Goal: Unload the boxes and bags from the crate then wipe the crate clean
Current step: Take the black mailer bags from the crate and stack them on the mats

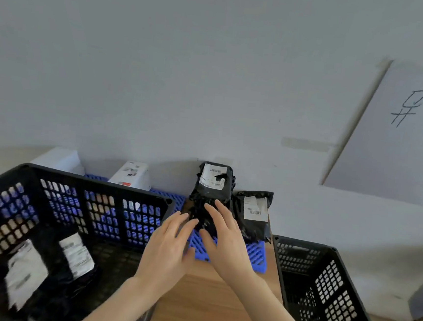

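With straight fingers, the left hand [170,243] and the right hand [226,241] rest against the foot of the black mailer bag [212,186], propped upright on the blue pallet [256,254] by the wall; it looks light, soft and slick, probably best cupped by its 2 sides.

Single view, head-worn, wide-angle. Looks forward and down from near edge of worktop [206,300] toward wall [161,79] behind far edge. Pitch shallow: wall fills upper half of frame, worktop only lower part. Close range: forearms enter from bottom, left hand [169,249] and right hand [226,241] sit low centre. Black crate [96,181] cut by left frame edge, second crate [305,245] cut by bottom right corner. Straight lines bow near margins.
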